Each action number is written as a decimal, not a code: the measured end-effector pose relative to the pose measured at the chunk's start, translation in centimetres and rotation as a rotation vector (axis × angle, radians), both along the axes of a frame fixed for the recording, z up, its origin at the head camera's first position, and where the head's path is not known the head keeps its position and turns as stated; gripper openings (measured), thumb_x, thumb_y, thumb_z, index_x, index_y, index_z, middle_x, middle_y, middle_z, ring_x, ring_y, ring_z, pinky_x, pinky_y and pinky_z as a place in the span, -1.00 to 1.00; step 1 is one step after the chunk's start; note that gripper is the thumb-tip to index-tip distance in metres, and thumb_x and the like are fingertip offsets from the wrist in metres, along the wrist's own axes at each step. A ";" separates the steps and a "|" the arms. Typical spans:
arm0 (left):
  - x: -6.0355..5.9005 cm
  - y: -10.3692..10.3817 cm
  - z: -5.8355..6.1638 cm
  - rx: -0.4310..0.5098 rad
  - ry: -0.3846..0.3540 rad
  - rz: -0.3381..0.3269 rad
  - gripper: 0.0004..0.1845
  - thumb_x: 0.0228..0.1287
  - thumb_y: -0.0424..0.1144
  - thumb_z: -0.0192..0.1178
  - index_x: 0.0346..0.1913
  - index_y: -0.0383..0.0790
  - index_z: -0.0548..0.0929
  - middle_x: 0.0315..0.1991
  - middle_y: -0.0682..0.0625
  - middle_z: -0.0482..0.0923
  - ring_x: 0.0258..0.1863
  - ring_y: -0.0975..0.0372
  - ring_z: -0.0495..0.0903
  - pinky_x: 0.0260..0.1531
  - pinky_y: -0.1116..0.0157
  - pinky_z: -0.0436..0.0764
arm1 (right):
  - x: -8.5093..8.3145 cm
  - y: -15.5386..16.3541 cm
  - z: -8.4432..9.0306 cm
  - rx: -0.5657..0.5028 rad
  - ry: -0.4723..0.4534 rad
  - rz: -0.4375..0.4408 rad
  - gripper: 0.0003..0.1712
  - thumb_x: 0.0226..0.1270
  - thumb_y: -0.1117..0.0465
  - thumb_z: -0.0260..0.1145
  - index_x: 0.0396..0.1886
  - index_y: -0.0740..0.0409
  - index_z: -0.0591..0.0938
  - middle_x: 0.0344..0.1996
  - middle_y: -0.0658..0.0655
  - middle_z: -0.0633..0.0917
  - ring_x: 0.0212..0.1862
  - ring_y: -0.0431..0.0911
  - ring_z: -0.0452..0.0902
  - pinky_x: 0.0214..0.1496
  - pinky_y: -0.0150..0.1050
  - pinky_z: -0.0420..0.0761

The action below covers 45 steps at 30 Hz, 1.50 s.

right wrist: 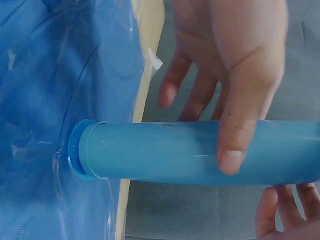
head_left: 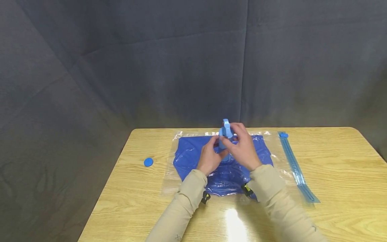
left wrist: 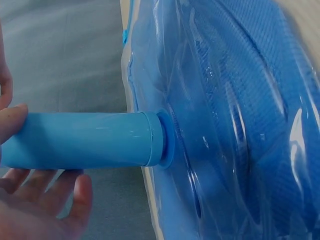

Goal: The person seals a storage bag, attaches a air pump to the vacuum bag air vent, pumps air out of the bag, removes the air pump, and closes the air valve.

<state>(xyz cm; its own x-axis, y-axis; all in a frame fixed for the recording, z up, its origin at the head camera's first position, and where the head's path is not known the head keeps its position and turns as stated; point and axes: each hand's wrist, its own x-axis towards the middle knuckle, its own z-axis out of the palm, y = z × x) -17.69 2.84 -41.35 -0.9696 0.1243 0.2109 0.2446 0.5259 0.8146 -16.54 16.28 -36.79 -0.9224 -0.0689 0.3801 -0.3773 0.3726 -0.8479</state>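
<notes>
A light blue hand pump (head_left: pixel 225 134) stands upright on the valve of a clear vacuum bag (head_left: pixel 273 151) that holds folded blue cloth (head_left: pixel 193 151), flat on the wooden table (head_left: pixel 332 161). My left hand (head_left: pixel 210 158) curls round the pump's lower barrel, thumb on one side and fingers on the other. My right hand (head_left: pixel 243 149) grips it higher up. In the right wrist view its thumb lies across the pump (right wrist: pixel 165 152). In the left wrist view the pump (left wrist: pixel 90 140) meets the bag (left wrist: pixel 240 125) at a flange.
A round blue cap (head_left: pixel 148 162) lies on the table left of the bag. A long blue sealing strip (head_left: pixel 296 169) with a small clip (head_left: pixel 283 135) runs along the bag's right edge. A grey cloth backdrop hangs behind the table.
</notes>
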 end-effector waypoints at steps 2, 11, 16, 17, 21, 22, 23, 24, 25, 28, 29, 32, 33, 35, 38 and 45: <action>0.0 0.0 -0.1 -0.005 0.013 0.012 -0.51 0.13 -0.21 0.37 0.13 -0.17 0.51 0.09 -0.11 0.63 0.10 0.05 0.62 0.14 0.13 0.57 | 0.0 -0.2 -0.1 -0.013 -0.010 -0.018 -0.44 0.23 0.19 0.34 0.23 0.20 0.46 0.07 0.19 0.51 0.11 0.06 0.46 0.08 0.02 0.51; 0.4 0.7 -0.4 -0.051 0.086 0.096 -0.56 0.11 -0.23 0.37 0.03 -0.19 0.47 0.02 -0.11 0.65 0.01 0.05 0.66 0.06 0.21 0.61 | 0.2 -1.1 -0.4 -0.027 -0.032 -0.176 -0.30 0.11 -0.01 0.46 0.12 0.22 0.37 -0.03 0.20 0.50 -0.02 0.04 0.47 -0.09 -0.12 0.48; 0.6 1.0 -0.4 -0.080 0.091 0.160 -0.56 0.08 -0.22 0.38 0.00 -0.16 0.44 -0.02 -0.10 0.65 -0.03 0.06 0.67 0.02 0.18 0.63 | 0.1 -1.3 -0.6 -0.015 -0.027 -0.206 -0.32 0.10 -0.03 0.48 0.06 0.23 0.39 -0.09 0.20 0.52 -0.07 0.06 0.49 -0.14 -0.17 0.46; 0.6 1.0 -0.4 -0.077 0.093 0.163 -0.55 0.07 -0.22 0.38 -0.01 -0.17 0.44 -0.03 -0.10 0.64 -0.04 0.06 0.67 0.01 0.18 0.63 | 0.1 -1.3 -0.6 -0.012 -0.023 -0.204 -0.32 0.09 -0.02 0.48 0.05 0.24 0.40 -0.10 0.20 0.52 -0.08 0.06 0.50 -0.14 -0.17 0.46; 0.5 1.0 -0.6 -0.072 0.113 0.156 -0.54 0.05 -0.21 0.41 -0.02 -0.17 0.43 -0.06 -0.10 0.64 -0.06 0.07 0.67 0.00 0.22 0.62 | 0.0 -1.0 -0.6 0.004 -0.014 -0.194 -0.34 0.08 -0.02 0.49 0.02 0.23 0.41 -0.12 0.20 0.55 -0.10 0.05 0.53 -0.18 -0.18 0.49; 0.4 1.0 -0.6 -0.069 0.122 0.149 -0.53 0.04 -0.21 0.41 -0.02 -0.18 0.43 -0.06 -0.10 0.63 -0.06 0.07 0.67 0.01 0.23 0.62 | -0.1 -0.9 -0.6 0.007 -0.013 -0.187 -0.35 0.08 -0.02 0.49 0.01 0.22 0.41 -0.13 0.20 0.55 -0.11 0.05 0.53 -0.19 -0.18 0.49; 0.4 1.0 -0.7 -0.065 0.125 0.144 -0.52 0.04 -0.20 0.42 -0.02 -0.18 0.43 -0.06 -0.10 0.63 -0.06 0.07 0.67 0.01 0.24 0.62 | -0.1 -0.8 -0.5 0.008 -0.014 -0.178 -0.35 0.08 -0.03 0.49 0.01 0.21 0.41 -0.14 0.19 0.56 -0.12 0.04 0.53 -0.19 -0.18 0.50; 0.3 0.9 -0.7 -0.061 0.128 0.139 -0.52 0.04 -0.19 0.43 -0.02 -0.18 0.43 -0.06 -0.10 0.63 -0.06 0.08 0.66 0.01 0.25 0.61 | -0.1 -0.6 -0.5 0.012 -0.016 -0.166 -0.36 0.09 -0.03 0.48 0.01 0.21 0.41 -0.14 0.19 0.56 -0.12 0.04 0.53 -0.19 -0.18 0.50; 0.3 0.9 -0.8 -0.055 0.135 0.132 -0.51 0.04 -0.18 0.44 -0.01 -0.19 0.44 -0.06 -0.10 0.63 -0.06 0.07 0.66 0.01 0.25 0.61 | -0.1 -0.5 -0.5 0.014 -0.018 -0.150 -0.37 0.10 -0.03 0.48 0.01 0.20 0.42 -0.14 0.19 0.57 -0.12 0.03 0.53 -0.16 -0.17 0.50; 0.2 0.8 -0.9 -0.038 0.118 0.111 -0.48 0.04 -0.16 0.44 0.03 -0.18 0.44 -0.01 -0.10 0.64 -0.01 0.08 0.64 0.05 0.23 0.59 | -0.2 0.1 -0.6 0.023 -0.027 -0.068 -0.41 0.15 -0.02 0.45 0.06 0.16 0.44 -0.13 0.18 0.60 -0.09 0.03 0.55 -0.05 -0.10 0.54; 0.1 0.7 -1.0 -0.032 0.101 0.104 -0.47 0.05 -0.15 0.44 0.05 -0.16 0.44 0.01 -0.09 0.63 0.02 0.08 0.63 0.07 0.22 0.59 | -0.2 0.3 -0.6 0.028 -0.033 -0.030 -0.43 0.19 0.00 0.42 0.09 0.14 0.45 -0.11 0.18 0.61 -0.06 0.04 0.55 0.01 -0.06 0.55; 0.1 0.5 -1.1 -0.022 0.052 0.068 -0.46 0.08 -0.16 0.42 0.12 -0.14 0.47 0.08 -0.08 0.63 0.09 0.08 0.61 0.13 0.20 0.56 | -0.4 1.0 -0.7 0.036 -0.067 0.084 -0.45 0.29 0.02 0.34 0.21 0.06 0.44 0.00 0.20 0.63 0.06 0.10 0.55 0.15 0.07 0.53; 0.1 0.5 -1.1 -0.018 0.037 0.057 -0.46 0.09 -0.17 0.41 0.14 -0.12 0.48 0.10 -0.07 0.62 0.12 0.09 0.60 0.16 0.19 0.54 | -0.4 1.2 -0.7 0.033 -0.091 0.115 -0.45 0.32 0.03 0.31 0.25 0.04 0.42 0.05 0.21 0.62 0.11 0.13 0.54 0.18 0.11 0.52; 0.1 0.4 -1.0 -0.015 0.017 0.035 -0.47 0.12 -0.19 0.39 0.16 -0.11 0.50 0.12 -0.08 0.62 0.14 0.08 0.58 0.18 0.17 0.53 | -0.4 1.5 -0.8 0.013 -0.138 0.161 -0.45 0.37 0.02 0.25 0.30 0.02 0.39 0.13 0.22 0.58 0.18 0.18 0.51 0.21 0.16 0.49; 0.1 0.3 -1.1 -0.012 0.008 0.017 -0.47 0.12 -0.23 0.38 0.18 -0.12 0.50 0.14 -0.10 0.61 0.15 0.07 0.58 0.19 0.16 0.52 | -0.5 1.7 -0.8 -0.019 -0.196 0.189 -0.44 0.40 -0.01 0.20 0.33 0.02 0.37 0.21 0.22 0.54 0.23 0.23 0.48 0.21 0.19 0.48; 0.0 0.3 -1.2 0.003 -0.001 0.028 -0.47 0.10 -0.26 0.39 0.16 -0.18 0.49 0.13 -0.13 0.60 0.12 0.03 0.61 0.17 0.18 0.55 | -0.2 1.3 -0.8 -0.046 -0.135 0.176 -0.40 0.38 0.08 0.23 0.38 0.04 0.34 0.20 0.23 0.55 0.21 0.16 0.48 0.25 0.12 0.46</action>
